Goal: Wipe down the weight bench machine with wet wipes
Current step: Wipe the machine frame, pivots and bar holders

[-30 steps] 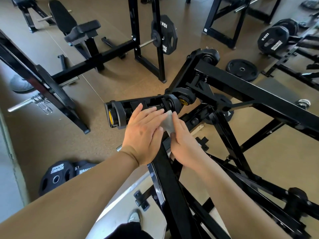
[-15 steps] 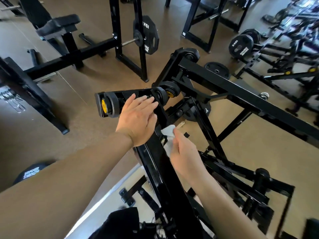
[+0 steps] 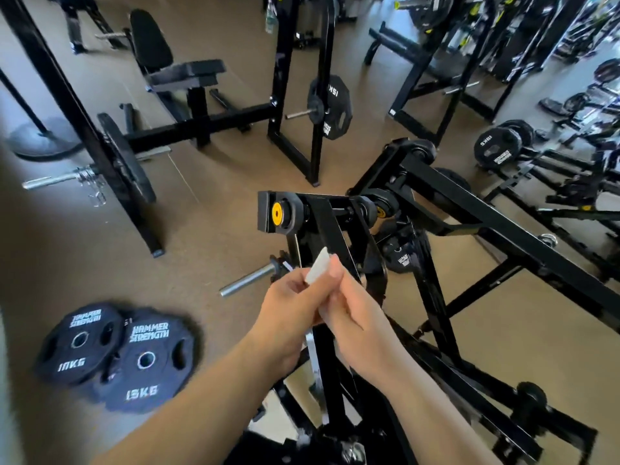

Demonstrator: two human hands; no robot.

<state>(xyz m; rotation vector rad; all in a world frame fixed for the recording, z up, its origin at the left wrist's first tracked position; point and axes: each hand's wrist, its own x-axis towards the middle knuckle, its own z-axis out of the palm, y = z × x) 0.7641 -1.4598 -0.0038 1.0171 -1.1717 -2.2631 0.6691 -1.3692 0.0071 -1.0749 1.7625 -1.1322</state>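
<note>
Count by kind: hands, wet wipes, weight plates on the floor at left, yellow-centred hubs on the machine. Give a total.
Hands: 2, left hand, right hand
Wipes: 1, wet wipe
Floor plates: 2, 10KG plate, 15KG plate
Yellow hubs: 2, near hub, far hub
Total: 7

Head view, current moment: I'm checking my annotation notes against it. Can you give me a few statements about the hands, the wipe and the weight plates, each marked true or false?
1. The left hand and the right hand both hold the white wipe. True.
2. The left hand lies flat on the machine's arm. False: its fingers curl round the wipe.
3. Two plates lie on the floor, a 10KG plate and a 15KG plate. True.
4. The hub at the end of the machine's arm is red. False: it is yellow.
5. The peg on the rack behind is bare. False: it carries a rack plate marked 15KG.
</note>
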